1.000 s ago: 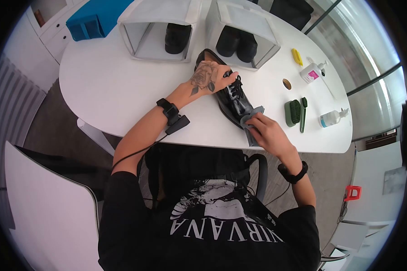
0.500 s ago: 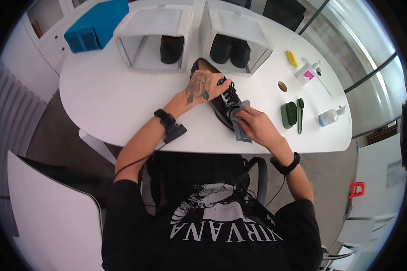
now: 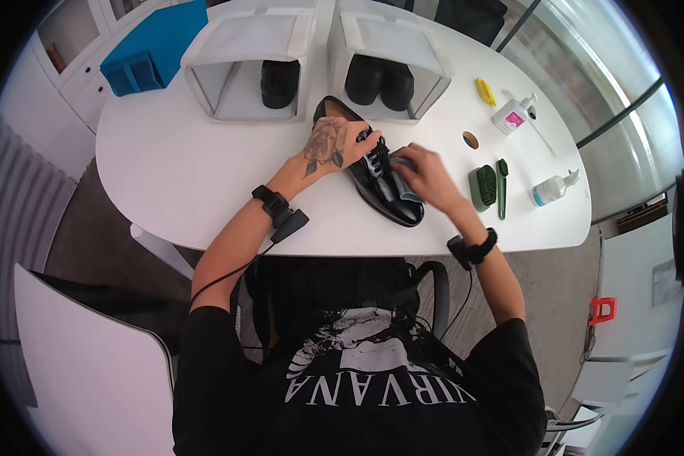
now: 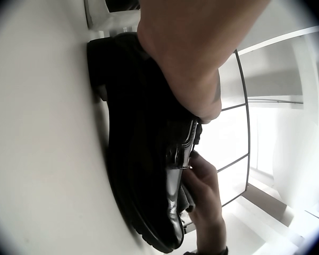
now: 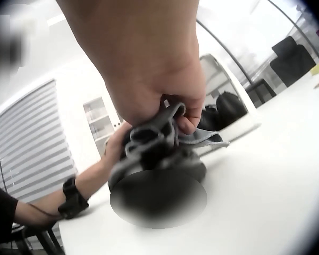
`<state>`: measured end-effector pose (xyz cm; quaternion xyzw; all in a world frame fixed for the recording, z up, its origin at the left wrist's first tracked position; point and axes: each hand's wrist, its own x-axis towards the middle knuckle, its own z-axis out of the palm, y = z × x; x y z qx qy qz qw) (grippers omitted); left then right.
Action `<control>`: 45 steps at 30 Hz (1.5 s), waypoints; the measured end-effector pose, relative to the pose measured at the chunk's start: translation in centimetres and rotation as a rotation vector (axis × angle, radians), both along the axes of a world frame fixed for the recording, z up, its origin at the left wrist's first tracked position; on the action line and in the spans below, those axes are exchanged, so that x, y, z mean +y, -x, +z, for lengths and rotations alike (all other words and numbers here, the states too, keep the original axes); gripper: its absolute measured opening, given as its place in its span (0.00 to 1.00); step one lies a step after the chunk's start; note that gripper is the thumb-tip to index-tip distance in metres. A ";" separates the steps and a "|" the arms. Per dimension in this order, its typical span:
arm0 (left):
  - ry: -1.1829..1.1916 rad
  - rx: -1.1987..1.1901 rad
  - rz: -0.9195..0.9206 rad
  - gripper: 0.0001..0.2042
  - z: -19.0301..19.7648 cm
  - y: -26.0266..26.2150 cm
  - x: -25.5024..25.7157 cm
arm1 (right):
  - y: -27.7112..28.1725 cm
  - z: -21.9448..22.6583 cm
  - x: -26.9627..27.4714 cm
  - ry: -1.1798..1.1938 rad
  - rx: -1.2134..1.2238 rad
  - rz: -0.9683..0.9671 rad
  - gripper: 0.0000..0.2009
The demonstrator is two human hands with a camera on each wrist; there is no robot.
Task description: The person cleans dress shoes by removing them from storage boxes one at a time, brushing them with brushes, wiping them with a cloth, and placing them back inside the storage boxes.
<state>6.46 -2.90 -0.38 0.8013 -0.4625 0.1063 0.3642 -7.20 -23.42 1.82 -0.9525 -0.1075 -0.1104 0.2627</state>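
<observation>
A glossy black lace-up shoe (image 3: 387, 199) stands on the white table, its toe toward the person; the left wrist view shows its side and sole edge (image 4: 143, 175). The left hand (image 3: 333, 144) grips the shoe around its opening and tongue, with the thumb near the laces. In the right hand (image 3: 431, 176) a grey cloth (image 3: 407, 185) is pinched against the shoe's side by the laces. Folds of this cloth (image 5: 196, 137) hang from the curled fingers in the right wrist view, where the shoe's toe is blurred.
Two white open boxes (image 3: 243, 38) (image 3: 391, 34) with black shoes stand behind. A blue case (image 3: 156, 45) lies at the back left. To the right are a green brush (image 3: 482, 188), a slim brush (image 3: 502, 190), two bottles (image 3: 514, 115) (image 3: 555, 188), a yellow item (image 3: 485, 92) and a table hole (image 3: 470, 140).
The right hand has moved with the cloth from the toe area up along the shoe's side toward the laces, uncovering the toe. The left hand keeps its grip on the shoe.
</observation>
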 end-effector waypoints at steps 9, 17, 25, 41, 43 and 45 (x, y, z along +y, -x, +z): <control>0.069 0.054 -0.076 0.22 -1.9 -0.8 -0.8 | 7.7 1.9 2.7 -0.030 0.192 -0.055 0.09; 0.038 0.010 -0.044 0.19 -1.6 -1.2 -0.3 | -0.2 0.3 0.9 -0.030 -0.061 -0.068 0.09; 0.056 -0.001 -0.062 0.21 -1.9 -1.0 -0.4 | 5.8 -0.4 3.5 0.033 0.031 -0.143 0.10; 0.174 0.270 -0.223 0.18 -2.2 -1.9 0.1 | 0.8 0.8 1.7 0.042 -0.008 -0.085 0.21; 0.213 0.263 -0.223 0.18 -2.7 -2.1 0.1 | 2.1 0.6 2.7 0.012 0.007 -0.128 0.24; 0.184 0.317 -0.228 0.18 -1.9 -1.9 0.5 | 2.7 0.3 2.3 -0.004 0.010 -0.112 0.24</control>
